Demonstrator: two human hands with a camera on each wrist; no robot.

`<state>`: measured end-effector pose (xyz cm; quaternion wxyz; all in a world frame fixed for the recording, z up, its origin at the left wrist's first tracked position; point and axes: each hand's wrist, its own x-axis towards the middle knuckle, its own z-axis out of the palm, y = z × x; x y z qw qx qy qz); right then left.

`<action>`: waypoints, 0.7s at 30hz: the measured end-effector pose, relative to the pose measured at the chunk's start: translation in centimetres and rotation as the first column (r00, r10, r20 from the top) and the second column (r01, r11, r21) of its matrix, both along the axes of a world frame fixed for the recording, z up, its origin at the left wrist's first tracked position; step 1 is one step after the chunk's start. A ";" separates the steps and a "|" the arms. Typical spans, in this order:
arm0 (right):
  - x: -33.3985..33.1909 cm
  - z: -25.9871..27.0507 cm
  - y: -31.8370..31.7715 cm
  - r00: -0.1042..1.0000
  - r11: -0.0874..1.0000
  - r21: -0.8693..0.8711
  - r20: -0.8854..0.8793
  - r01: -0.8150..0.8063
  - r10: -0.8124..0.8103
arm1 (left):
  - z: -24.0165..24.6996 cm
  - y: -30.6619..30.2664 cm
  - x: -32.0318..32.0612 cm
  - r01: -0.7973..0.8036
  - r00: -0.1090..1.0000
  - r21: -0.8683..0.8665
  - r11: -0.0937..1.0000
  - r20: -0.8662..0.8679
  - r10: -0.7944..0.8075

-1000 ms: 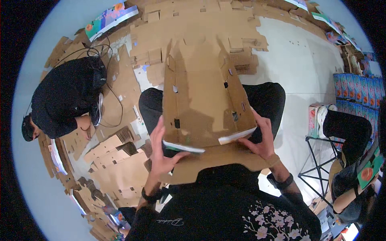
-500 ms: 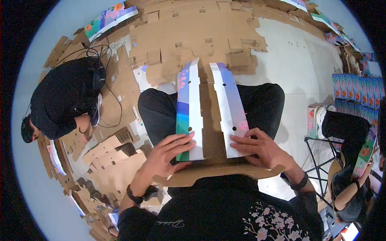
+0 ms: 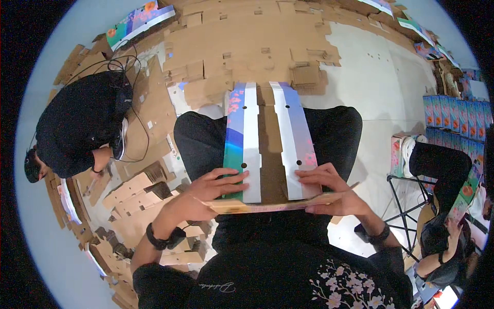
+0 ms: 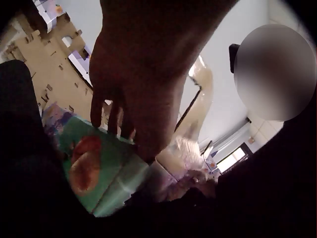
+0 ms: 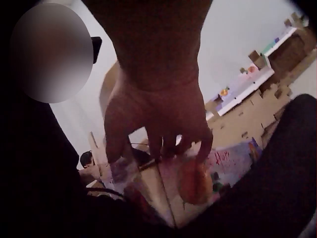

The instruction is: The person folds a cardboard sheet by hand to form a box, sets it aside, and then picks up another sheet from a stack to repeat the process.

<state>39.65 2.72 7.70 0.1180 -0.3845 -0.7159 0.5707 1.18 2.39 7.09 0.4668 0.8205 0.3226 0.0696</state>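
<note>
I'd bring end flap (image 3: 272,208) up evenly, no skew; L hand (image 3: 206,187) & R hand (image 3: 334,181) fingers (image 3: 234,179) spread on box (image 3: 252,136), pressing equally.

Below the frame's centre, the bare left hand (image 3: 213,186) and bare right hand (image 3: 337,186) point inward, fingers (image 3: 232,179) nearly straight.

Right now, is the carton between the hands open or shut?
Open: the carton shows its brown inside between two white strips.
</note>
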 end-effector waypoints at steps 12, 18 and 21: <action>-2.5 -7.4 -3.0 0.650 0.650 -0.059 -0.023 0.758 -0.760 | -6.4 -2.8 3.9 -0.729 0.264 -0.642 0.237 0.057 0.963; -2.5 -8.4 -1.7 0.723 0.728 0.009 0.106 0.686 -0.682 | -8.8 -2.7 4.7 -0.748 0.305 -0.621 0.235 -0.008 0.952; -2.8 -7.9 -1.4 0.724 0.726 -0.031 0.102 0.687 -0.682 | -9.3 -2.6 4.6 -0.726 0.293 -0.652 0.217 -0.008 0.956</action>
